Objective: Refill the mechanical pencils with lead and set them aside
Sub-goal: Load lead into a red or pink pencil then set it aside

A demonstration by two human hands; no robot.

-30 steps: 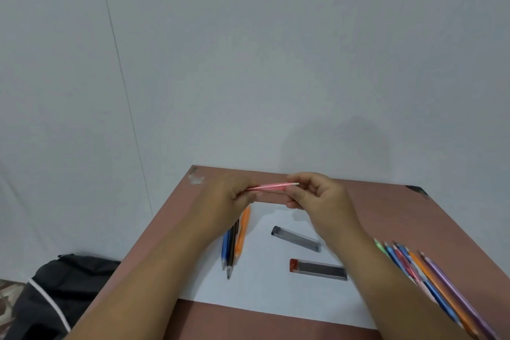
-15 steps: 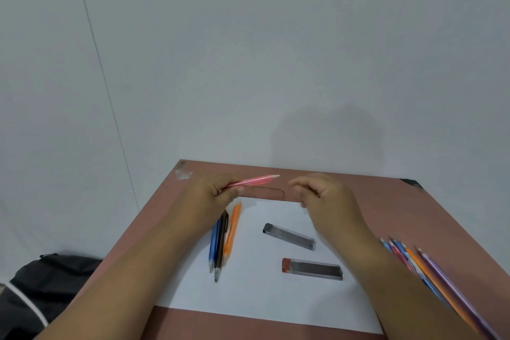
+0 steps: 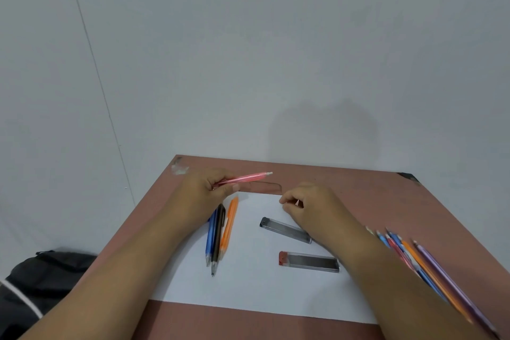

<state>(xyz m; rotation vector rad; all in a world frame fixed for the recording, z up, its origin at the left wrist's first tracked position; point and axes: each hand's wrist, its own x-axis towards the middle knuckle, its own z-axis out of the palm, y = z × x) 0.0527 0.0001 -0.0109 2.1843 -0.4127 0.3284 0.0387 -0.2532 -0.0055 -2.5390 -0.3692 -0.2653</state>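
Observation:
My left hand (image 3: pixel 205 192) grips a pink mechanical pencil (image 3: pixel 248 178) above the table's far edge, its white end pointing right. My right hand (image 3: pixel 309 207) hovers apart from it, fingers curled, pinching what looks like a small white piece (image 3: pixel 297 203). Blue, black and orange pencils (image 3: pixel 219 232) lie side by side on the white paper (image 3: pixel 248 290). Two clear lead cases rest on the paper: one with a black cap (image 3: pixel 285 230), partly under my right wrist, and one with a red cap (image 3: pixel 309 262).
A row of several coloured pencils (image 3: pixel 430 270) lies at the table's right, partly hidden by my right forearm. A clear ruler (image 3: pixel 265 188) lies at the paper's far edge. The brown table (image 3: pixel 358 182) meets a white wall. A black bag (image 3: pixel 36 279) sits on the floor, left.
My hands were together on the pink pencil; my right hand has come off and moved right and down. The left hand keeps the pencil.

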